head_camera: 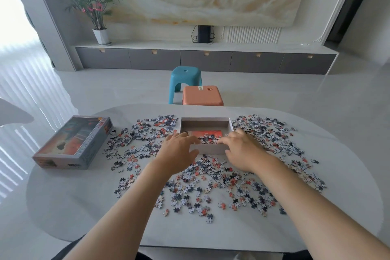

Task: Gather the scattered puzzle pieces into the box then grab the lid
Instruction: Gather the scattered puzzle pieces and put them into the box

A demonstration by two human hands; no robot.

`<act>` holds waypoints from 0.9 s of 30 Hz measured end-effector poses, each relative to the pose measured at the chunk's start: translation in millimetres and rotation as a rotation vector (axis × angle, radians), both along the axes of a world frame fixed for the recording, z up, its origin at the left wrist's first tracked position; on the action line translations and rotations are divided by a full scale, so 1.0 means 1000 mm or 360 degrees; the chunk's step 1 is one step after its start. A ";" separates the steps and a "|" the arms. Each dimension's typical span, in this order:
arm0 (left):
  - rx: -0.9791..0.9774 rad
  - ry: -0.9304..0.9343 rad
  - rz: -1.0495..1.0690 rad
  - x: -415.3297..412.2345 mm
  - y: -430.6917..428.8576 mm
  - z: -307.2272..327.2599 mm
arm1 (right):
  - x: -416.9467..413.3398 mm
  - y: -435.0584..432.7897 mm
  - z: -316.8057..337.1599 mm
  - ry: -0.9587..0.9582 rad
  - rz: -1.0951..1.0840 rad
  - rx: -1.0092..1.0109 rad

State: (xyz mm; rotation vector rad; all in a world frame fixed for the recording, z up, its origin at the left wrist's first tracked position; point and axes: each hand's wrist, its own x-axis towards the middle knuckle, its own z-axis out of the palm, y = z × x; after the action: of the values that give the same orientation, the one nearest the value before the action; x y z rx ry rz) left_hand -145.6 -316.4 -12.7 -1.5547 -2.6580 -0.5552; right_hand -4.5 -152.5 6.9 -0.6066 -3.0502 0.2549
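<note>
Your left hand (pixel 179 150) and right hand (pixel 240 150) meet at the near wall of the shallow open grey cardboard box (pixel 204 121), which sits at the middle of the pale oval table (pixel 84 196). Your left fingers (pixel 190 138) reach fairly straight over the box's near-left corner, with the thumb spread along the outside of the near wall. Your right fingers (pixel 229 139) bend down at the near-right corner, their tips at a small heap of pieces (pixel 207 139) inside the box. I cannot tell whether they pinch any of those pieces. An orange printed sheet (pixel 206 133) lies on the box floor behind the heap. The small cardboard jigsaw puzzle pieces (pixel 211 186), in grey, dark blue, white and orange-red, are mostly outside the box. They spread thickly to its left, to its right and across the table between your forearms. The rectangular printed lid (pixel 73 141), with an orange and grey picture on top, rests top side up near the table's left edge, well apart from the box and just beside the leftmost pieces. Beyond the far edge of the table stand a teal plastic stool (pixel 185 74) and an orange plastic stool (pixel 202 96).
</note>
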 end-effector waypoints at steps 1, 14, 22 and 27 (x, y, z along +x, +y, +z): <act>0.0017 0.0010 0.0010 0.005 -0.003 0.001 | 0.004 -0.005 0.001 0.0028 0.0000 0.0010; -0.0392 0.0004 -0.0077 0.048 -0.018 -0.025 | 0.036 -0.041 -0.013 -0.0380 -0.0137 -0.0421; -0.0285 -0.0032 -0.0084 0.040 -0.007 -0.023 | 0.016 -0.044 -0.022 -0.0210 -0.0131 -0.0482; -0.0368 -0.0126 -0.0127 0.030 -0.002 -0.024 | 0.001 -0.041 -0.024 -0.0259 -0.0074 -0.0437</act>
State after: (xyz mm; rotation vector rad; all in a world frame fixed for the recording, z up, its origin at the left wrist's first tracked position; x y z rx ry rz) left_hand -115.2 -318.3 -36.4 -1.7368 -2.8161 -0.3269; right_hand -3.5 -193.4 -16.7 -0.7440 -3.1757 0.6630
